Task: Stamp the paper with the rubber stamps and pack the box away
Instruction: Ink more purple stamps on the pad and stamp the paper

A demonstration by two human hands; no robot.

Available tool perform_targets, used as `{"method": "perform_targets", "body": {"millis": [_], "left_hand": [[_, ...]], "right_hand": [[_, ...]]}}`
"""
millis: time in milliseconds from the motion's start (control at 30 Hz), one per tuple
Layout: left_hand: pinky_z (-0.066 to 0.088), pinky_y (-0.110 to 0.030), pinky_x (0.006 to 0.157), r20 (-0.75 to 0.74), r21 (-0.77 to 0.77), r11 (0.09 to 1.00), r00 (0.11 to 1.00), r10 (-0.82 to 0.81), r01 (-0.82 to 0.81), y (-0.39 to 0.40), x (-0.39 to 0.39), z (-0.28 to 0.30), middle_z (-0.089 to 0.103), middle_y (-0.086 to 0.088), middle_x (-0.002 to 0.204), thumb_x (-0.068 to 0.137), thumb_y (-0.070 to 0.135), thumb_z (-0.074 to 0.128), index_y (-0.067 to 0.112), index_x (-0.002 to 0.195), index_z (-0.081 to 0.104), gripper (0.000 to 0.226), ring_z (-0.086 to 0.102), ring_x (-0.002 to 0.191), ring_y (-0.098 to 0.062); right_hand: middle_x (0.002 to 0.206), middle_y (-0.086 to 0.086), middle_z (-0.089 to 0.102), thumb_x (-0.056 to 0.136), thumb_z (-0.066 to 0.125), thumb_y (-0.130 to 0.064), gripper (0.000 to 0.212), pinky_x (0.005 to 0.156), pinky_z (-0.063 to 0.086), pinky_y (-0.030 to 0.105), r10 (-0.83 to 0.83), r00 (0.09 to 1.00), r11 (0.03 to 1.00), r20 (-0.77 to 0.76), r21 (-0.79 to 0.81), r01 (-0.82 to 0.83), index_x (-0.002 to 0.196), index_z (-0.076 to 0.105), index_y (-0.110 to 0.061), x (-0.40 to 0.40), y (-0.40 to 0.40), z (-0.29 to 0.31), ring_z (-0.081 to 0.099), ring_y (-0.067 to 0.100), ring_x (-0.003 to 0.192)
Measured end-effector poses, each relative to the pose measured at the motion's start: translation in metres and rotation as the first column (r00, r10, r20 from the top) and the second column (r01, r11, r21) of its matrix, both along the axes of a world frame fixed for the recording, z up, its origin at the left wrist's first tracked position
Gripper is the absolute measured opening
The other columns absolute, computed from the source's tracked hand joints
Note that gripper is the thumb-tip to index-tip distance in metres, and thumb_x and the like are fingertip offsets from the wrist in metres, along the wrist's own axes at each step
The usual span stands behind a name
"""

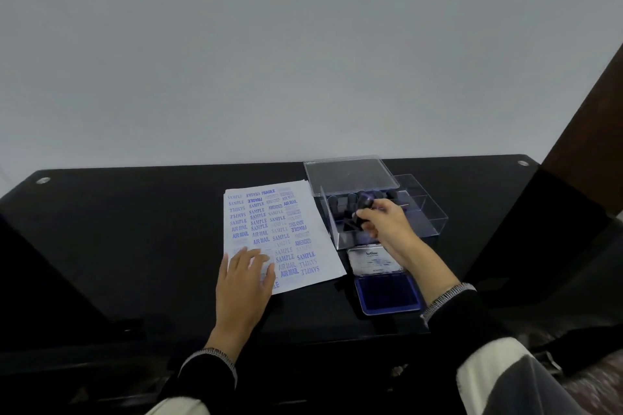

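A glossy black table point(135, 229) stands against a plain pale wall point(269, 44).

- a plain room at home or in a small office — which one cannot be told
- glossy black table point(135, 229) against a bare pale wall point(303, 44)
- dark wooden panel point(590, 131) at the right edge

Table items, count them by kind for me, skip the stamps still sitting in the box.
Stamped paper sheet: 1
Clear plastic box: 1
Open ink pad: 1
Rubber stamp gripped in right hand: 1
Total: 4
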State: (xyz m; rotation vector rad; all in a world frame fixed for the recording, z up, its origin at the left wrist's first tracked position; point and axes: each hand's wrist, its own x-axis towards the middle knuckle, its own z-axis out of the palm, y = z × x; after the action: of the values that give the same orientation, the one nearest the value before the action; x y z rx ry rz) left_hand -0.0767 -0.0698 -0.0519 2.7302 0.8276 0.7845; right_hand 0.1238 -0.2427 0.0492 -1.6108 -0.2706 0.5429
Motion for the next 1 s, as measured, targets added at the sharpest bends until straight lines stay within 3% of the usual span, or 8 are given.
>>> {"method": "perform_targets", "body": {"millis": [100, 233, 300, 400, 533, 700, 867, 1000], "left_hand": [[0.039, -0.044, 0.105, 0.010, 0.118, 0.983, 0.990, -0.144, 0.142, -0.008, 0.001, 0.005, 0.067, 0.006, 0.099, 0.092, 0.027, 0.041, 0.019, 0.092, 0.067, 0.027, 0.063, 0.103, -0.021], [0.042, -0.025, 0.097, 0.133, -0.182, 0.912, 0.929, -0.346, 0.367, -0.042, 0.015, 0.021, 0.061, 0.013, 0.110, 0.094, 0.031, 0.058, 0.022, 0.108, 0.065, 0.018, 0.054, 0.108, -0.007], [0.028, -0.017, 0.105, 0.075, -0.276, 0.853, 0.895, -0.440, 0.442, -0.062, 0.025, 0.025, 0.052, 0.015, 0.130, 0.092, 0.047, 0.056, 0.026, 0.126, 0.057, 0.040, 0.039, 0.129, -0.004], [0.002, -0.021, 0.117, -0.084, -0.274, 0.821, 0.838, -0.538, 0.500, -0.080, 0.039, 0.017, 0.030, 0.014, 0.152, 0.086, 0.064, 0.053, 0.027, 0.142, 0.040, 0.069, 0.011, 0.145, -0.005], [-0.011, -0.026, 0.118, -0.168, -0.196, 0.837, 0.823, -0.542, 0.511, -0.085, 0.046, 0.003, 0.016, 0.014, 0.158, 0.082, 0.075, 0.045, 0.031, 0.147, 0.029, 0.080, -0.005, 0.146, -0.005], [-0.011, -0.027, 0.118, -0.199, -0.150, 0.855, 0.832, -0.517, 0.496, -0.086, 0.045, -0.002, 0.015, 0.015, 0.158, 0.082, 0.076, 0.039, 0.035, 0.148, 0.025, 0.079, -0.008, 0.146, -0.004], [-0.006, -0.030, 0.120, -0.199, -0.148, 0.858, 0.835, -0.513, 0.492, -0.087, 0.045, -0.003, 0.019, 0.015, 0.157, 0.082, 0.076, 0.036, 0.036, 0.148, 0.024, 0.078, -0.005, 0.147, -0.005], [-0.004, -0.031, 0.121, -0.186, -0.164, 0.862, 0.844, -0.504, 0.479, -0.088, 0.044, -0.003, 0.020, 0.015, 0.156, 0.083, 0.076, 0.037, 0.036, 0.149, 0.025, 0.078, -0.003, 0.147, -0.005]], "right_hand": [[0.092, 0.012, 0.065, 0.089, 0.059, -0.002, 0.029, 0.054, 0.041, 0.026, 0.004, 0.999, 1.000, 0.040, -0.003, -0.004, 0.112, 0.052, -0.018, -0.009, -0.027, -0.011, 0.056, 0.015, 0.064], [0.086, 0.015, 0.067, 0.094, 0.056, -0.016, 0.003, 0.055, 0.047, 0.027, -0.012, 0.986, 0.997, 0.169, -0.071, 0.024, 0.096, 0.056, -0.014, -0.019, -0.057, -0.029, 0.063, 0.016, 0.061], [0.081, 0.012, 0.068, 0.093, 0.058, -0.021, 0.009, 0.056, 0.049, 0.025, -0.032, 0.961, 0.984, 0.275, -0.157, 0.077, 0.091, 0.056, -0.013, -0.023, -0.065, -0.036, 0.064, 0.012, 0.058], [0.073, 0.006, 0.067, 0.090, 0.063, -0.025, 0.015, 0.057, 0.046, 0.013, -0.034, 0.908, 0.964, 0.418, -0.225, 0.140, 0.090, 0.056, -0.012, -0.029, -0.073, -0.041, 0.062, 0.006, 0.054], [0.072, 0.003, 0.064, 0.088, 0.066, -0.028, 0.018, 0.055, 0.043, 0.008, 0.019, 0.867, 0.948, 0.498, -0.285, 0.143, 0.091, 0.055, -0.014, -0.032, -0.077, -0.049, 0.061, 0.003, 0.053], [0.082, -0.002, 0.063, 0.086, 0.066, -0.034, 0.020, 0.068, 0.054, 0.028, 0.064, 0.837, 0.922, 0.543, -0.353, 0.159, 0.093, 0.051, -0.023, -0.033, -0.077, -0.061, 0.064, 0.013, 0.069], [0.080, -0.004, 0.061, 0.088, 0.065, -0.031, 0.020, 0.059, 0.045, 0.013, 0.079, 0.799, 0.909, 0.596, -0.372, 0.188, 0.095, 0.050, -0.020, -0.036, -0.076, -0.065, 0.060, 0.009, 0.068], [0.080, -0.002, 0.062, 0.088, 0.065, -0.028, 0.019, 0.060, 0.047, 0.016, 0.107, 0.770, 0.914, 0.629, -0.367, 0.173, 0.095, 0.049, -0.019, -0.036, -0.073, -0.067, 0.061, 0.011, 0.068]]}}
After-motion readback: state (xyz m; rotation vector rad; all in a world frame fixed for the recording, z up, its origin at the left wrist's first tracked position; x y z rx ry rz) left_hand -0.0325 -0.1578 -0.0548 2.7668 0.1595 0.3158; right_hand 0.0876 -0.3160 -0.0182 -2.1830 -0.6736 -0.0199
